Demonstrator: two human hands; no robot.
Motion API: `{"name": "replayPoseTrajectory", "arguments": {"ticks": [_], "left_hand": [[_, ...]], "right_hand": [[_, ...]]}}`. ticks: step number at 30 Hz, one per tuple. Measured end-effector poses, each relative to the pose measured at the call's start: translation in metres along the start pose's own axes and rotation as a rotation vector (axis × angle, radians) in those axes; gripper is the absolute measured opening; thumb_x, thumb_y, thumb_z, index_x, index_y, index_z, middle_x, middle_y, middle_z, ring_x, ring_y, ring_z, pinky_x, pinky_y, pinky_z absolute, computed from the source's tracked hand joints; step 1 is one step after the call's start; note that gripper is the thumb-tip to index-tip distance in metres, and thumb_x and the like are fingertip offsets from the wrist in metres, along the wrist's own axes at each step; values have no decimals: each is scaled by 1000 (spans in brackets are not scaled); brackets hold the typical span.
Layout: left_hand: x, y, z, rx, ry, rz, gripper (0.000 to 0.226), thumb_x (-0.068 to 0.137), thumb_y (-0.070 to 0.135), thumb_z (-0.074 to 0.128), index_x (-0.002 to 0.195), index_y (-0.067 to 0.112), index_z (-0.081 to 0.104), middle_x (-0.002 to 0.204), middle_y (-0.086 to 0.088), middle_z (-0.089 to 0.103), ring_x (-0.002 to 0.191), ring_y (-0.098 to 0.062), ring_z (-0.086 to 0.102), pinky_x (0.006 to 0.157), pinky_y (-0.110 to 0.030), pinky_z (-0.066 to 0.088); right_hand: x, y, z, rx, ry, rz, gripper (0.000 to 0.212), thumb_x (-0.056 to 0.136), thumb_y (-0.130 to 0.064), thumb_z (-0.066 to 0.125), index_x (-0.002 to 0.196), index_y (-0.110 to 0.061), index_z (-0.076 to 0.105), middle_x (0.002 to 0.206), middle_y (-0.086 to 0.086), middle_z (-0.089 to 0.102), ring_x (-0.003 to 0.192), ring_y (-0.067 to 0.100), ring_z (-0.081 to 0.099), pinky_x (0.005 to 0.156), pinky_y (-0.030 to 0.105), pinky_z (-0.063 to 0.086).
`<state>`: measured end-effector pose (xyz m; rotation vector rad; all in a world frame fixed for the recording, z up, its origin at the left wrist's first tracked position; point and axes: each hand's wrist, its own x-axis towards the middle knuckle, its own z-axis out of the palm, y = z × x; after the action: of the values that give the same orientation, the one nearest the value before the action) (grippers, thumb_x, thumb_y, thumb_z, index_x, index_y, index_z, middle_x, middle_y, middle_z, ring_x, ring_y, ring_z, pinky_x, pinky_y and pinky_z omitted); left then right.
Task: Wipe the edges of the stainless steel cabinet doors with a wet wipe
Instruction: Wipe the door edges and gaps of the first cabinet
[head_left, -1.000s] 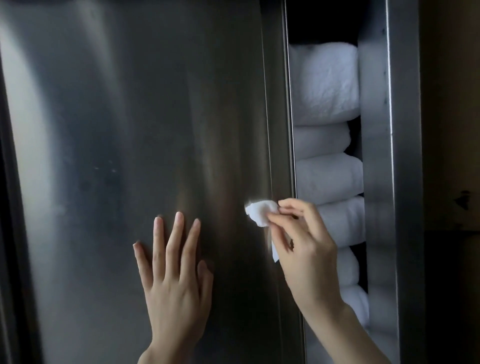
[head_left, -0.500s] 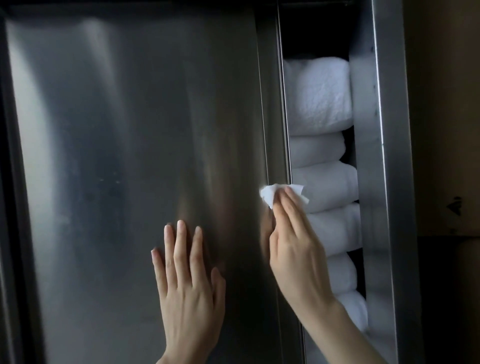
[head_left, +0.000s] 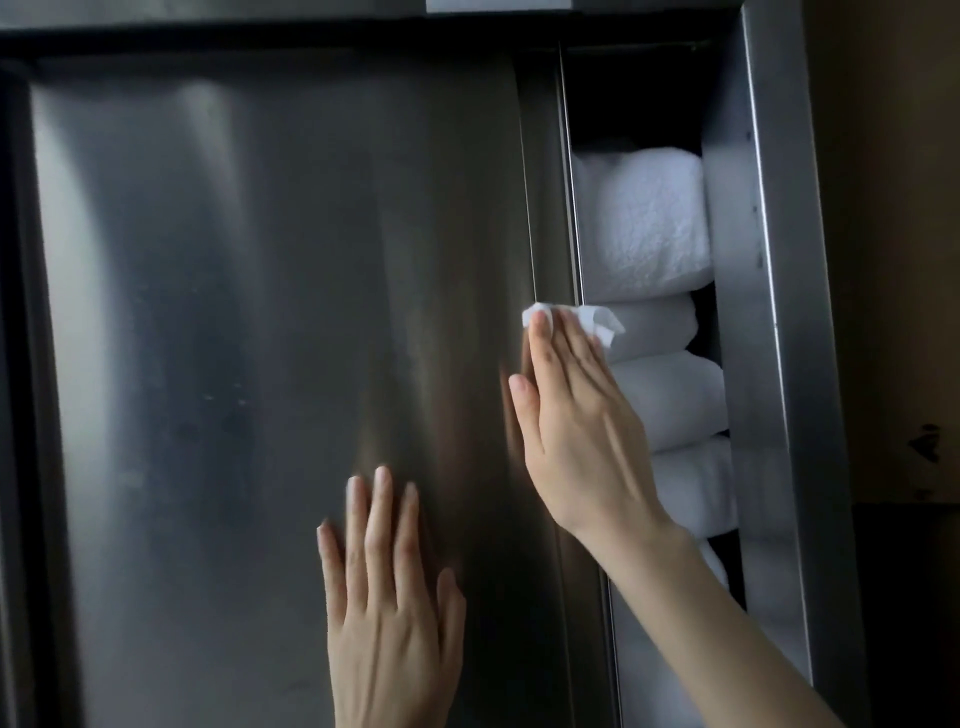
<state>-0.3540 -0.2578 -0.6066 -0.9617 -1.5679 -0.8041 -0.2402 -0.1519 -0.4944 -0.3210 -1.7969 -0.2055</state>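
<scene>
Right hand (head_left: 576, 441): flat, fingers (head_left: 543, 338) straight and close together, tips pressing the wet wipe (head_left: 597, 319) against the right edge strip (head_left: 545, 208) of the stainless steel cabinet door (head_left: 260, 312). No curl and no pinch; you hold the wipe only by pressure between fingertips and metal.

Wipe: crumpled. One end shows above and left of your index fingertip. The other sticks out to the right of the fingers, past the door edge and over the open gap.

Thumb: spread to the left over the door face, slightly blurred.

Left hand (head_left: 389, 613): below and left of the wiping hand, palm flat on the door face, fingers straight and pointing up, holding nothing.

Just right of the wipe, in the open compartment, white rolled towels (head_left: 639, 223) are stacked one on another. The wipe's free end overlaps the second from the top. Beyond the towels stands the cabinet's steel side frame (head_left: 753, 312), then a dark wall (head_left: 883, 260).
</scene>
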Motion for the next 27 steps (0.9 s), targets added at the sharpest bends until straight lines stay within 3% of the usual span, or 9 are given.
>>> {"name": "replayPoseTrajectory", "arguments": {"ticks": [5,13,18,22,27], "left_hand": [[61,16,-10,-14,10,92,61,90,26,38,148,9,34,158,-7,27,148,-27,15,121,-47,6],[142,18,-6,19,55,159,59,91,25,37,148,10,38,158,-4,29,148,-25,19,117,-52,15],[176,8,-6,63,180,194,58,91,26,38,146,8,39,156,-8,33,145,-25,25,117,-48,19],[184,9,2,151,217,220,58,88,26,38,144,8,39,155,-8,34,143,-25,29,114,-49,25],[184,6,2,224,206,229,61,85,25,39,144,8,37,153,-8,32,143,-25,25,114,-46,20]], "right_hand": [[-31,8,-2,-38,-51,-61,50,99,-26,29,142,0,34,148,14,36,139,25,30,110,42,36],[68,9,-21,-29,-52,-78,51,102,-29,20,148,-8,18,156,5,20,145,13,10,119,30,15],[72,11,-24,-27,50,-120,48,99,-24,28,140,-5,39,146,4,40,139,13,30,114,29,25],[134,13,-30,-17,111,-120,49,101,-28,24,143,-6,33,150,3,34,141,12,25,116,27,21],[159,10,-29,-53,160,-105,48,99,-22,27,141,-3,38,147,9,39,140,19,31,115,33,28]]}}
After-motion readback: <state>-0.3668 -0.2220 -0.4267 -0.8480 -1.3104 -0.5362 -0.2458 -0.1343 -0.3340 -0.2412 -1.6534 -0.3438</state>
